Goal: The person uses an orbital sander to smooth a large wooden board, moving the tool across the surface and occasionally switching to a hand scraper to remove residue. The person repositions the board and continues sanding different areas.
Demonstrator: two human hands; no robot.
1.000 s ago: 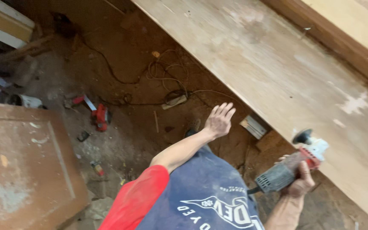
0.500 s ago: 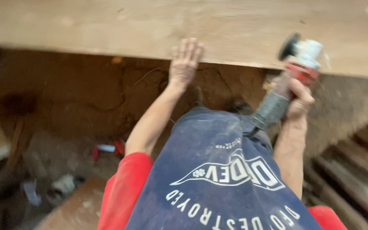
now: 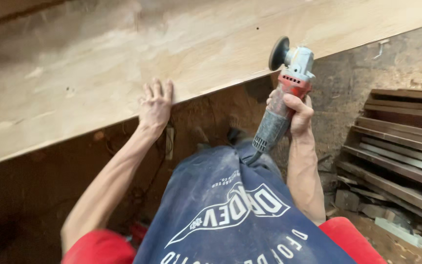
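Note:
A large pale plywood board (image 3: 98, 63) runs across the upper part of the head view. My left hand (image 3: 155, 105) rests flat on its near edge, fingers spread, holding nothing. My right hand (image 3: 295, 111) grips the grey body of a red and grey angle grinder (image 3: 283, 93). The grinder points upward, and its dark disc (image 3: 278, 53) stands on edge just above the board's near edge. Whether the disc touches the wood is unclear. The grinder's cable leaves its base toward my blue shirt.
Dark wooden planks (image 3: 401, 142) lie stacked on the dirt floor at the right, with rubble pieces (image 3: 348, 199) in front of them. Below the board a white power strip (image 3: 169, 143) and cords lie on the brown floor. A red object (image 3: 138, 231) sits near my left elbow.
The view has swung right. My left hand went from open in the air to lying on the board's edge. My right hand raised the grinder to the board.

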